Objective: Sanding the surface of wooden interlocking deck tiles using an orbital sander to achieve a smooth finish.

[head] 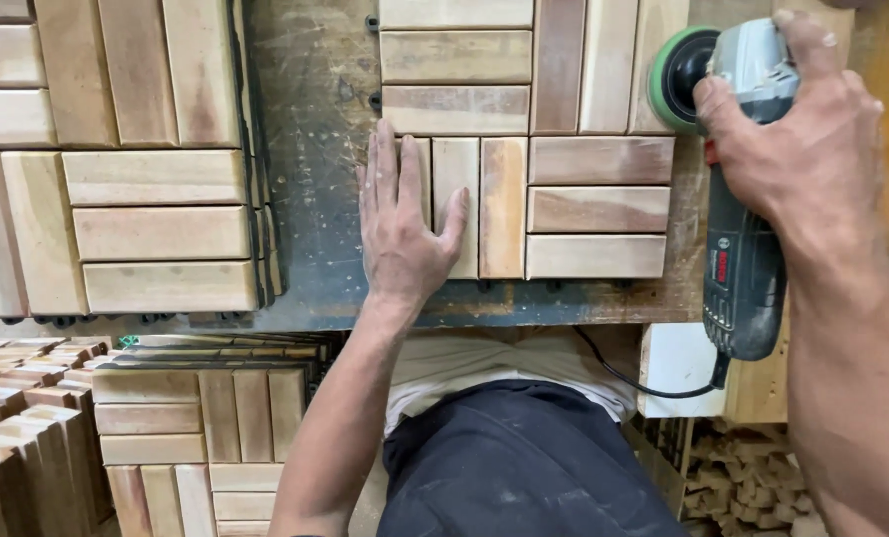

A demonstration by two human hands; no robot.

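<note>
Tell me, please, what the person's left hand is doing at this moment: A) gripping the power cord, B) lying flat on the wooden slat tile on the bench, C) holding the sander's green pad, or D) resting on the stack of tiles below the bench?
B: the left hand lies palm down, fingers spread, on the wooden slat tile, while the right hand holds the sander beside it.

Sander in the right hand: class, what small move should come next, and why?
Probably swing the sander left and lower its green pad onto the wooden tile. The right hand holds it at the tile's right edge, while the left hand lies flat on the tile, steadying it.
</note>
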